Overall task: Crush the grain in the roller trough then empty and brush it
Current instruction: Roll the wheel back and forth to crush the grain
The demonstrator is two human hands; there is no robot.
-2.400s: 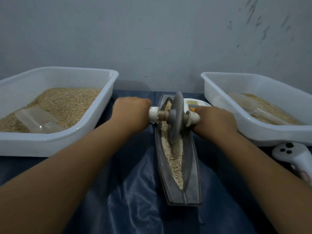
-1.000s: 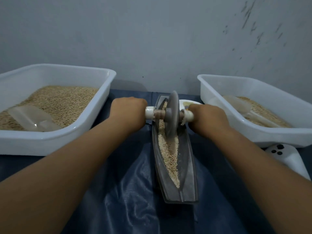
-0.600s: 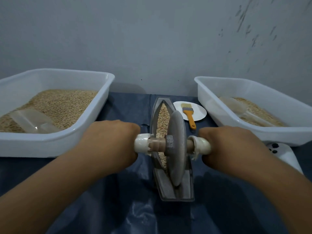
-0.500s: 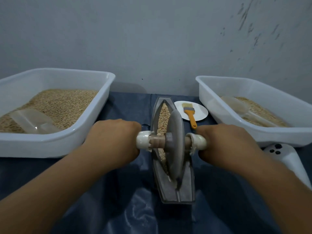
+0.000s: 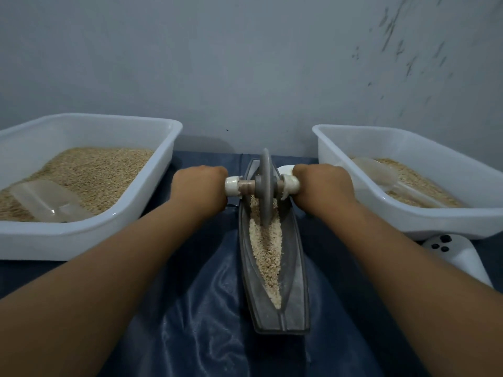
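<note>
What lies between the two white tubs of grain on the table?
In the head view, the grey roller trough with grain, its wheel gripped by left hand and right hand, on blue cloth.

— Where's the trough sitting?
— It's lying lengthwise on the worktop, a narrow grey boat shape, holding a strip of pale grain.
— And the wheel?
— It's standing upright on edge in the groove at the far end, its axle reaching out to both sides.

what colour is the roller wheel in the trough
Grey. The roller wheel is a plain grey disc, matching the trough; it shows best in the head view.
</note>
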